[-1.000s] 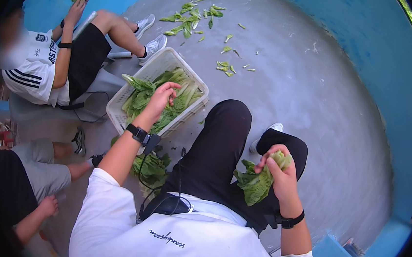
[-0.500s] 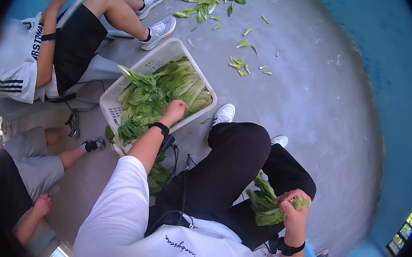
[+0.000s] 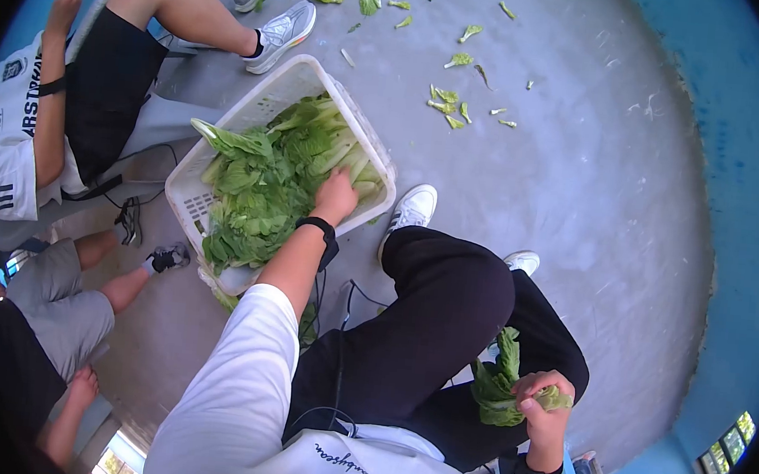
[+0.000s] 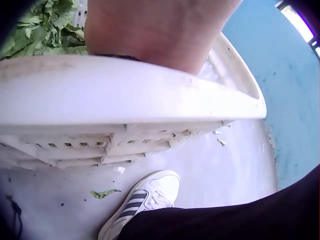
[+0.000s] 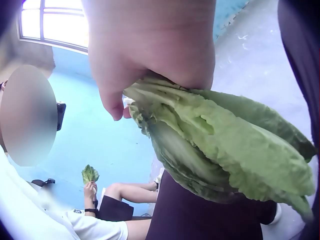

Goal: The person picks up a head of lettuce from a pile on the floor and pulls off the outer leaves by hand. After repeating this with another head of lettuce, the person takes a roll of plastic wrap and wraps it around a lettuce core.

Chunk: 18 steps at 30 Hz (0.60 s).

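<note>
My left hand (image 3: 338, 193) reaches down into a white plastic basket (image 3: 265, 105) heaped with leafy greens (image 3: 262, 182); it rests among pale stalks at the near right side, with its fingers hidden. In the left wrist view only the wrist (image 4: 155, 30) shows above the basket rim (image 4: 125, 90). Beside my right knee, my right hand (image 3: 538, 400) grips a head of leafy greens (image 3: 494, 387) by its base. The right wrist view shows the fingers (image 5: 150, 55) wrapped round the greens (image 5: 225, 150), whose leaves hang down.
A person in black shorts (image 3: 104, 78) sits beyond the basket and holds greens. Another person (image 3: 58, 299) sits at the lower left. Torn leaves (image 3: 450, 99) are scattered on the grey concrete floor. My white shoe (image 3: 411, 208) stands by the basket. Blue walls (image 3: 746, 179) enclose the area.
My left hand has gone from above the basket down into the greens. The right hand with its greens has sunk lower beside my knee. The view has tilted toward the basket.
</note>
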Available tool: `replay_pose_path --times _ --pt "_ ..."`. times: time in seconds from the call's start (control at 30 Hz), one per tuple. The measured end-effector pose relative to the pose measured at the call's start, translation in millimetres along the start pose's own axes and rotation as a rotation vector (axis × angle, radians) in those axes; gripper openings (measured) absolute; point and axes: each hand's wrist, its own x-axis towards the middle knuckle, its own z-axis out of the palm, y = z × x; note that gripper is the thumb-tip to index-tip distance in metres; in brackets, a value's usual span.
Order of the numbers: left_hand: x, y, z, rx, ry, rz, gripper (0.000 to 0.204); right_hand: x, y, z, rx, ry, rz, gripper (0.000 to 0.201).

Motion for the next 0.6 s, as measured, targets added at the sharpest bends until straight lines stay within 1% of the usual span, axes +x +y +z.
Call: replay_pose_path --times 0.07,0.17,0.27,0.37,0.53,0.6 --pt "0 2 3 0.019 0.0 -0.015 0.062 6 0 1 0.017 0.003 0.011 0.022" --pt "11 -2 1 0.084 -0.05 0.018 0.067 12 0 5 0.036 0.011 0.029 0.023" --pt "23 -10 2 0.079 -0.052 0.047 0.068 16 -2 12 0.046 0.009 0.036 0.023" --pt "23 -2 -6 0.042 -0.086 0.098 0.07 17 0 12 0.025 -0.001 0.032 0.023" --pt "28 18 -21 0.09 -0.168 0.025 0.079 16 -2 10 0.016 0.004 0.026 0.022" --pt "38 17 -16 0.094 -0.194 0.012 0.084 16 -1 7 0.018 0.009 0.029 0.023"
